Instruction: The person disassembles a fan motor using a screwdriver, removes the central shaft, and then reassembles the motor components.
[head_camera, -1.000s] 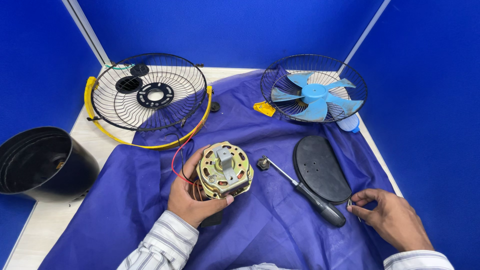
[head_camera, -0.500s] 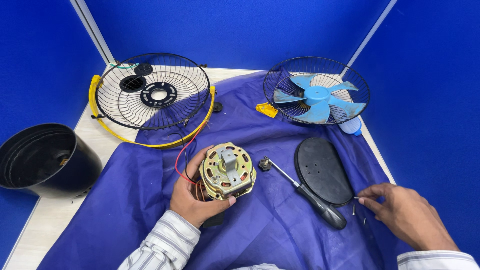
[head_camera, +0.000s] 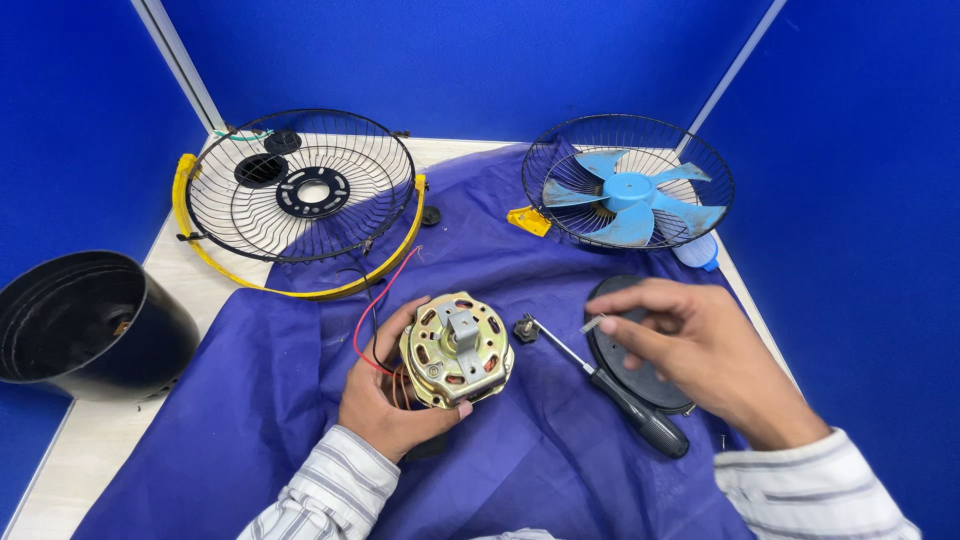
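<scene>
In the clasping left hand (head_camera: 385, 405), fan motor (head_camera: 456, 350); small screw (head_camera: 593, 323) pinched in right hand (head_camera: 700, 355)

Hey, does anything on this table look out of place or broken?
Nothing looks broken or spilled. A fan lies in parts on the purple cloth: motor in the left hand, a small screw pinched by the right hand.

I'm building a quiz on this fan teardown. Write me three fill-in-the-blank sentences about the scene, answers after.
1. The left hand grips the brass-coloured fan ____.
2. The right hand pinches a small ____ between its fingertips.
3. The blue fan blade sits inside a wire ____.
4. The screwdriver lies on the purple ____.

Answers: motor; screw; guard; cloth
</scene>
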